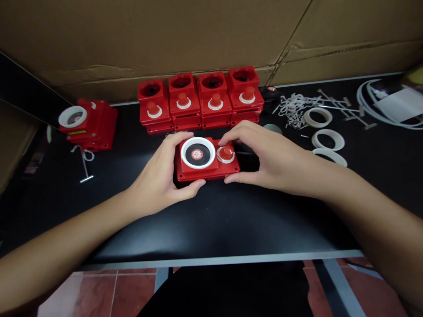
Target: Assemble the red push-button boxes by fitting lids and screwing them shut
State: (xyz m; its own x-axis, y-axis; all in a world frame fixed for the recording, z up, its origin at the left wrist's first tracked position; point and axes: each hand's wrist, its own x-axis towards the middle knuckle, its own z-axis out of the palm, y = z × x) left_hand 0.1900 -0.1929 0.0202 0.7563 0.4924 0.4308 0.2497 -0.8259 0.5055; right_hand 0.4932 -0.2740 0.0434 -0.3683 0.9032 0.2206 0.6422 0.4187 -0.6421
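A red alarm box [211, 169] lies face up on the black table in front of me. A white ring [214, 154] surrounds its black centre disc, which bears a red and white emblem. To the right of the ring, a translucent red lamp [226, 152] sits in a white collar on the same box. My left hand [161, 171] grips the box's left end, thumb along the front edge and fingers behind. My right hand [261, 158] holds the right end, with fingertips near the lamp and the thumb at the front corner.
Several red alarm boxes [214, 119] stand in a row behind, against cardboard. Another box with a white ring [107, 123] is at left, a small metal hammer [86, 178] hanging by cord. At right lie white rings [328, 140], corded bits [291, 108], metal hammers [350, 110] and coiled tubing [363, 103].
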